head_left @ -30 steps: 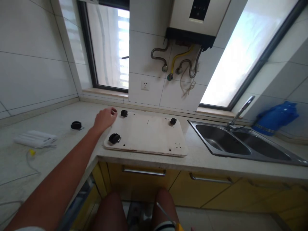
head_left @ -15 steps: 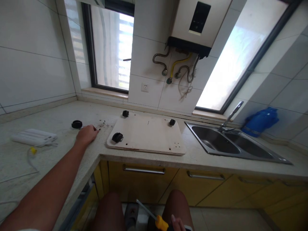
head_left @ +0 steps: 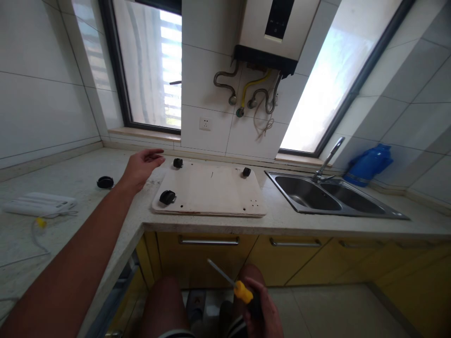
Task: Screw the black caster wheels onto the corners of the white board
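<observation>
My right hand (head_left: pixel 262 307) is wrapped round the dark part of a screwdriver's handle, low over my lap. The screwdriver (head_left: pixel 243 292) has a yellow collar, and its metal shaft points up and left. Raised above the counter, my left hand (head_left: pixel 143 168) is open, thumb and fingers apart, with nothing visible in it. It is beside the back left of a pale board (head_left: pixel 211 190) lying flat. Three black casters stand on the board: front left (head_left: pixel 167 197), back left (head_left: pixel 178 163) and back right (head_left: pixel 246 172). Small holes mark its front right corner.
A loose black caster (head_left: pixel 105 182) lies left of my forearm. Farther left is a white power bank (head_left: pixel 42 204) with a cable. A steel double sink (head_left: pixel 299 192) is to the right, with a blue bundle (head_left: pixel 368 164) behind it. Yellow cabinets (head_left: pixel 207 263) run below.
My left hand has lifted off the counter near the dark crumbs and moved back and right, its fingers opening. The screwdriver in my right hand has risen further into view.
</observation>
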Action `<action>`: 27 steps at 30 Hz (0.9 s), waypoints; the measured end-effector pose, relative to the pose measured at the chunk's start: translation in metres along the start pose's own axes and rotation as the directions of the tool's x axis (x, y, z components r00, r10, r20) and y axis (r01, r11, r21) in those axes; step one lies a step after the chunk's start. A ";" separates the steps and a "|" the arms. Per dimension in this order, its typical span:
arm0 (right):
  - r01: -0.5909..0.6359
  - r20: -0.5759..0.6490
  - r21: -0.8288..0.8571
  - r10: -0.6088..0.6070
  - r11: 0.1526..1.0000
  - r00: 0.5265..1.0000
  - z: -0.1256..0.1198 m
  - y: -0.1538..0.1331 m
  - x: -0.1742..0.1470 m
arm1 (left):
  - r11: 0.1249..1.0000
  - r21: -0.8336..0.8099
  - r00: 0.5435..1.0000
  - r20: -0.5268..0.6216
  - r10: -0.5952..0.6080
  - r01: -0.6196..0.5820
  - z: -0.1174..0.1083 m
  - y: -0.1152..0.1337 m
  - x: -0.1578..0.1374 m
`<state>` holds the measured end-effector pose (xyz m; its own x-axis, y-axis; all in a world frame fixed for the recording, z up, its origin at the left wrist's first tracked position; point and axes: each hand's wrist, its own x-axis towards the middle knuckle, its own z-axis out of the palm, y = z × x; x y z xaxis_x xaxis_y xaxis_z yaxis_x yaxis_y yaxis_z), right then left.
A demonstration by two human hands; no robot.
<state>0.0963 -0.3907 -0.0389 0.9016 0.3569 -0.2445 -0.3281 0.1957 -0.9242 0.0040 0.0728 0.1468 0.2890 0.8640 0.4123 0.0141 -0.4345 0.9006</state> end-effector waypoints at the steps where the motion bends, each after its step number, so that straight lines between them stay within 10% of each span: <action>1: 0.007 0.020 0.080 -0.009 0.997 1.000 0.007 -0.006 0.000 | 0.992 -0.119 0.999 0.019 0.050 -0.047 0.012 0.016 -0.008; 12: 0.115 0.113 0.405 -0.174 0.907 0.978 0.052 -0.083 -0.016 | 0.808 -0.530 0.843 0.531 0.081 0.256 0.085 0.104 -0.131; 27: 0.099 0.082 0.449 -0.152 0.888 0.985 0.060 -0.085 -0.017 | 0.718 -0.579 0.743 0.657 0.129 0.386 0.098 0.116 -0.160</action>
<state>0.0918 -0.3581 0.0614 0.9146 0.3970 -0.0765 -0.3284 0.6190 -0.7135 0.0528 -0.1407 0.1719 0.8451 0.4187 0.3325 -0.4322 0.1687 0.8859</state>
